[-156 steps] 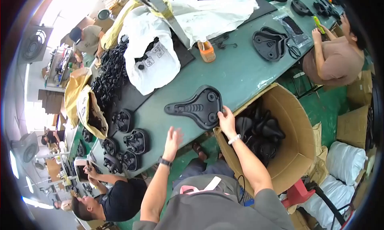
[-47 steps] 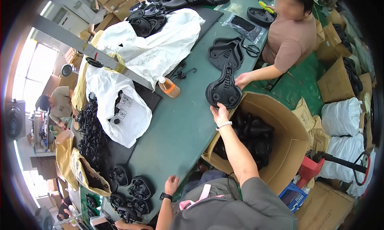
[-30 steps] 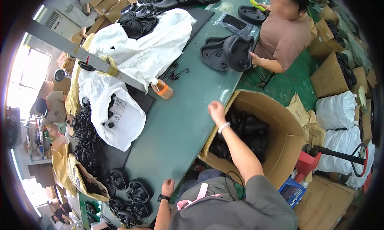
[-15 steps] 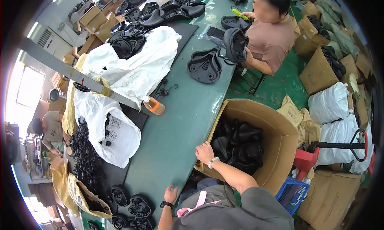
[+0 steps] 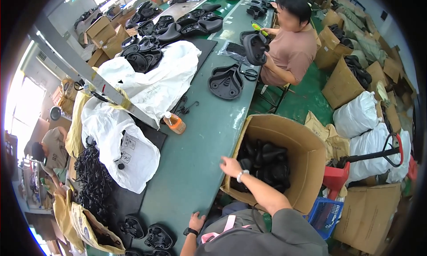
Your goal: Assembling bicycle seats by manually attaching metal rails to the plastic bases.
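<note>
My right hand [image 5: 231, 167] hovers by the rim of a large cardboard carton [image 5: 307, 156], over the table edge. Its index finger points out toward the table, and it holds nothing. Inside the carton lie several black bicycle saddles [image 5: 271, 153]. My left hand [image 5: 196, 221] rests at the edge of the green table [image 5: 187, 167], fingers loosely bent and apart, with nothing seen in it. Nearest to that hand, upturned black saddles [image 5: 159, 236] sit at the table's near end. Farther up, another upturned saddle [image 5: 226, 81] lies beside a pair of scissors [image 5: 250, 74].
An orange bottle [image 5: 175, 123] stands on the table, beside white sacks [image 5: 129, 145] and a heap of black parts [image 5: 93, 180]. Across the carton, a seated co-worker [image 5: 291, 51] holds a saddle [image 5: 255, 49]. A blue crate [image 5: 325, 216] and a red pallet-jack [image 5: 336, 180] stand at right.
My right hand has come off the carton's rim, and its index finger now stretches out. My left hand has shifted slightly right and down in view. The co-worker's saddle has turned.
</note>
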`<action>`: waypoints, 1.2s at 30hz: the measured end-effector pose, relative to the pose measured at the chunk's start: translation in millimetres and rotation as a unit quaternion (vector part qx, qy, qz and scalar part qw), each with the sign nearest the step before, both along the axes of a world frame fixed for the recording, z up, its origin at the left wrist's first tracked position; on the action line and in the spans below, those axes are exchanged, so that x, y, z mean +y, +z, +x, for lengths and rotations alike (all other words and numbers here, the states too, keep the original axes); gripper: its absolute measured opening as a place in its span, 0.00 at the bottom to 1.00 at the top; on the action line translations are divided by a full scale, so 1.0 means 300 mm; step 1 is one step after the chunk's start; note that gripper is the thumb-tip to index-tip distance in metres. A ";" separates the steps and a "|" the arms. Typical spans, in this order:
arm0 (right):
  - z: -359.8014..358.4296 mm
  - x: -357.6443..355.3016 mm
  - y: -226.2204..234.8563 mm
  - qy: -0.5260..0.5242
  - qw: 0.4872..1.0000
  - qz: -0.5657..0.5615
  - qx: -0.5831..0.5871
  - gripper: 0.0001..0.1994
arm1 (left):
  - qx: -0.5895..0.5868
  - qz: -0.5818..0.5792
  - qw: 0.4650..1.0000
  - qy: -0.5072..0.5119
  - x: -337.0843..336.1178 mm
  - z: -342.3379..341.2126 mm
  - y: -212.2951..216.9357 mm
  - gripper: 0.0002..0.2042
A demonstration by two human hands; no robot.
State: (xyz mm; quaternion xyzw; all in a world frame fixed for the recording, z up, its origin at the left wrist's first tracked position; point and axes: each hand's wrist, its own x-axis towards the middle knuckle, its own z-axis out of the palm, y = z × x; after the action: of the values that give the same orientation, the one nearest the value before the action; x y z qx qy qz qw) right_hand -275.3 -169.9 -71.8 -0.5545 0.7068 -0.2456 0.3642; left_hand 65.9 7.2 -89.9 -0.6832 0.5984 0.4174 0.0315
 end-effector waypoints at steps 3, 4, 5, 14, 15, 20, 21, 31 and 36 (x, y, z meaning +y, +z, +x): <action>-0.112 -0.185 0.115 -0.139 0.986 -0.097 -0.004 0.28 | 0.014 0.000 1.000 -0.024 -0.017 0.036 -0.013 0.30; -0.161 -0.271 0.201 -0.165 0.982 -0.091 -0.014 0.30 | 0.022 0.002 0.999 -0.032 -0.019 0.054 -0.020 0.31; -0.254 -0.349 0.271 -0.187 0.978 -0.093 -0.004 0.33 | 0.032 0.005 0.998 -0.051 -0.039 0.049 -0.023 0.31; -0.333 -0.539 0.719 -0.201 0.942 -0.264 0.050 0.15 | 0.051 -0.014 0.997 -0.062 -0.018 0.044 0.034 0.30; -0.284 -0.451 0.661 -0.155 0.950 -0.267 0.040 0.13 | 0.053 -0.015 0.996 -0.066 0.000 0.048 0.039 0.30; -0.031 0.265 0.244 -0.005 0.993 0.012 0.114 0.11 | 0.047 -0.038 0.993 -0.100 0.028 0.059 0.014 0.29; -0.026 0.449 0.080 -0.049 0.991 0.001 0.128 0.15 | 0.045 -0.048 0.992 -0.110 0.035 0.051 0.016 0.29; -0.092 0.680 -0.285 -0.069 0.968 0.242 -0.025 0.19 | 0.056 -0.112 0.989 -0.079 -0.026 -0.156 0.120 0.16; -0.237 0.578 -0.366 -0.236 0.949 0.190 -0.090 0.17 | 0.149 -0.112 0.971 -0.151 -0.123 -0.620 0.331 0.09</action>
State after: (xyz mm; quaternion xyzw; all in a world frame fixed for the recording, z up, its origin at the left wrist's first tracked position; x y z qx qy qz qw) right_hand -346.3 3.4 -181.7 -0.2682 0.8152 -0.2344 0.4567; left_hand -120.1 -29.6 9.6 -0.5142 0.7354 0.4354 -0.0725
